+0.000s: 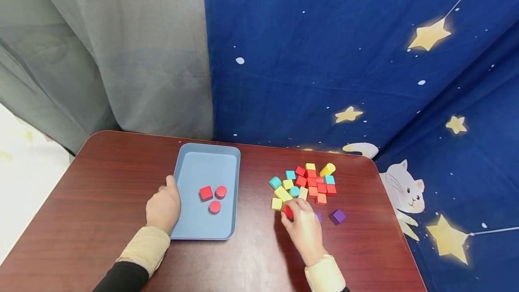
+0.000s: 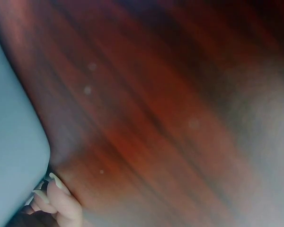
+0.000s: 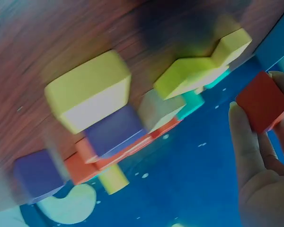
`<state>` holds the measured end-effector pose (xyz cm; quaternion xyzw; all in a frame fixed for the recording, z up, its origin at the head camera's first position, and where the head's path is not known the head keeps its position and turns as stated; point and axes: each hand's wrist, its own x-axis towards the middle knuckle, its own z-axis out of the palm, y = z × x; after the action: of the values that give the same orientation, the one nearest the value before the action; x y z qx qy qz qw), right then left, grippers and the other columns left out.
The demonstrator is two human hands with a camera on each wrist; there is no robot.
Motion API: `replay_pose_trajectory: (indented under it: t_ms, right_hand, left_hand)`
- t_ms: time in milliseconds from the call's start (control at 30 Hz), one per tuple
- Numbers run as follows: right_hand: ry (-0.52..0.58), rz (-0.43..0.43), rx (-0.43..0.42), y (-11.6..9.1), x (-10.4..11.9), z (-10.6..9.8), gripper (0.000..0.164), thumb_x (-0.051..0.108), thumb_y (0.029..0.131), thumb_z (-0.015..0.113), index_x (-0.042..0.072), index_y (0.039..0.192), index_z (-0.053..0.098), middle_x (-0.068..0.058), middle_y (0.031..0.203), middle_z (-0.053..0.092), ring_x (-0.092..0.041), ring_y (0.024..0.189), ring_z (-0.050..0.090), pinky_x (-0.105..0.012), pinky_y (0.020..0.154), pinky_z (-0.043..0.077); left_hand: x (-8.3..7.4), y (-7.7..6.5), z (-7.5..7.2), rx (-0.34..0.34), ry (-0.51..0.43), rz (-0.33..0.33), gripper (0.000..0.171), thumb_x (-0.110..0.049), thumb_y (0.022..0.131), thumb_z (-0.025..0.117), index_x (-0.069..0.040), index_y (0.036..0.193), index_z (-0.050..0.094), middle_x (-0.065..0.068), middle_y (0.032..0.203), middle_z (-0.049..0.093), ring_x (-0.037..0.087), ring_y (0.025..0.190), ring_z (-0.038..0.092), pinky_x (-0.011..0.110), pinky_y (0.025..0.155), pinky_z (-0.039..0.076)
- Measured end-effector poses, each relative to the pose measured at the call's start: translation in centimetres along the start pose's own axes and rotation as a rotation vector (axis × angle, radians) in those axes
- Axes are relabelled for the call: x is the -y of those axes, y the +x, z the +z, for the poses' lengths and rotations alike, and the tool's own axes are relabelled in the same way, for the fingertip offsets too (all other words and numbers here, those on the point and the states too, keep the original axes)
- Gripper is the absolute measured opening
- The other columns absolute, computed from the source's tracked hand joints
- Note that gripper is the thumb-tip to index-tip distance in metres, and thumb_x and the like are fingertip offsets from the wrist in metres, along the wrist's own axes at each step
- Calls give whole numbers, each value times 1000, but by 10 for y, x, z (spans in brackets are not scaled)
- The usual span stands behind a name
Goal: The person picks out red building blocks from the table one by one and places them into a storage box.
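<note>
My left hand (image 1: pixel 163 206) grips the left rim of a blue-grey tray (image 1: pixel 207 232); in the left wrist view its curled fingers (image 2: pixel 64 201) lie at the tray's edge (image 2: pixel 19 127). Inside the tray are a red cube (image 1: pixel 206 193) and two red cylinders, one (image 1: pixel 220 192) behind the other (image 1: pixel 215 207). Over at the pile's near side, my right hand (image 1: pixel 304 229) pinches a red block (image 1: pixel 288 212) between thumb and fingers. The right wrist view shows that red block (image 3: pixel 262 101) held clear of the other blocks.
Several red blocks (image 1: pixel 311 182), yellow blocks (image 1: pixel 282 193) and teal pieces (image 1: pixel 275 182) lie grouped on the brown table (image 1: pixel 259 247). A yellow cylinder (image 1: pixel 327 169) is at the back. Purple cubes (image 1: pixel 338 216) lie to the right. Curtains (image 1: pixel 284 57) hang behind the table.
</note>
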<state>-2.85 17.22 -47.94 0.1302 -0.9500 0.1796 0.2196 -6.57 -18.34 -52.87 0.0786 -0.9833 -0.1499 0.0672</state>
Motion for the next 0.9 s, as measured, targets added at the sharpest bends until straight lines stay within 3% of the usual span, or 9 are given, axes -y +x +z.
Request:
replay_pose_trajectory:
  t_ms: [600,900]
  right_hand:
    - [103,-63,18,12,61,17,20,18,71,81,17,88,70,6,89,63,-10,78,62,-24,68,47]
    - [192,-92,30,5,83,27,19,16,73,79,18,88,68,8,88,61,-6,77,60,-17,69,45]
  left_hand:
    - [1,0,-2,28,-8,-7,7,0,93,32,3,99,33,21,64,47,40,49,56,48,42,40]
    - [-1,1,-1,24,-4,-14,8,1,93,33,3,100,33,21,64,47,40,49,56,48,42,40]
